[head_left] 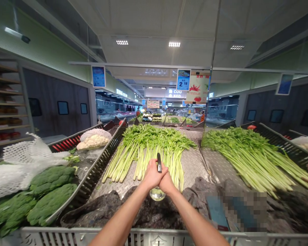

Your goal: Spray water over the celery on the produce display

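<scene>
Both my left hand (152,175) and my right hand (166,181) are closed together round a spray bottle (157,195). Its black top sticks up above my fingers, and its clear rounded base with liquid shows below them; the middle is hidden by my hands. Just beyond lie rows of celery (141,150), green leaves at the back and pale stalks towards me, on a patterned metal shelf (195,164). Below the bottle, a crumpled dark grey cloth (102,206) runs along the front of the shelf.
At left, broccoli (52,179), white foam netting (28,157) and a cauliflower (93,140) lie beside a black slatted divider (110,145). A mirror (246,171) on the right reflects celery and part of a hand. A grey crate edge (53,235) runs along the front.
</scene>
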Demonstrator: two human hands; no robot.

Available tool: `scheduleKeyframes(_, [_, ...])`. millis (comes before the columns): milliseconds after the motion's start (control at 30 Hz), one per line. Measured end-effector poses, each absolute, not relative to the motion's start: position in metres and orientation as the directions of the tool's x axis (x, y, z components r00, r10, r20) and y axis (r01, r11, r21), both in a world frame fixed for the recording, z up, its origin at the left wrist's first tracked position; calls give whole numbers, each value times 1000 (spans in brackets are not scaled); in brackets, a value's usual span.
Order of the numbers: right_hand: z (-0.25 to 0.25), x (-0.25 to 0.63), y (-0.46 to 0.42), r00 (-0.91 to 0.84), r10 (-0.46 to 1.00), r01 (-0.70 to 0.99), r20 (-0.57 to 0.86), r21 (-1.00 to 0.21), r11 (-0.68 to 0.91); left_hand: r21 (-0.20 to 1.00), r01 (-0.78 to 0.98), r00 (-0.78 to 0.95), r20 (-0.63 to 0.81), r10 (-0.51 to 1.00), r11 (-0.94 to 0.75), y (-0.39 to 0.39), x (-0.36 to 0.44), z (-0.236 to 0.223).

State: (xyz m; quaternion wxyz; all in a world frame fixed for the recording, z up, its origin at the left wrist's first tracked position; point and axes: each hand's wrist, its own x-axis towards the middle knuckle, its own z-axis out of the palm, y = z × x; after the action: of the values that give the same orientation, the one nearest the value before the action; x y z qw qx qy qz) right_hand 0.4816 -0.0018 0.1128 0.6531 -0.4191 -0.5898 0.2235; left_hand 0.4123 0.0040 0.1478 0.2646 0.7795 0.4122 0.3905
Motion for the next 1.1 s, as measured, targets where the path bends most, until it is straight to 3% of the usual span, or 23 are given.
scheduleKeyframes(133, [99,512,-21,349,793,262,499,-864,429,832,268,509,306,804,-486,3,410,144])
scheduleKeyframes(300, [84,559,-49,487,708,408,511,-850,333,872,250,175,387,905,-421,30,388,141])
scheduleKeyframes(433, [75,580,-62,507,679,433,531,-838,332,865,260,-18,448,894,-428,51,372,137])
scheduleKeyframes(700, [60,589,-72,539,654,502,531,-826,258,849,288,-121,491,863,-443,63,360,125])
scheduleKeyframes(867, [77,581,-80,460,725,514,512,-820,253,828,308,-138,526,839,-468,67,353,130])
scheduleKeyframes(1100, [100,557,-80,466,675,506,572,-798,326,809,294,-164,568,806,-510,71,344,144])
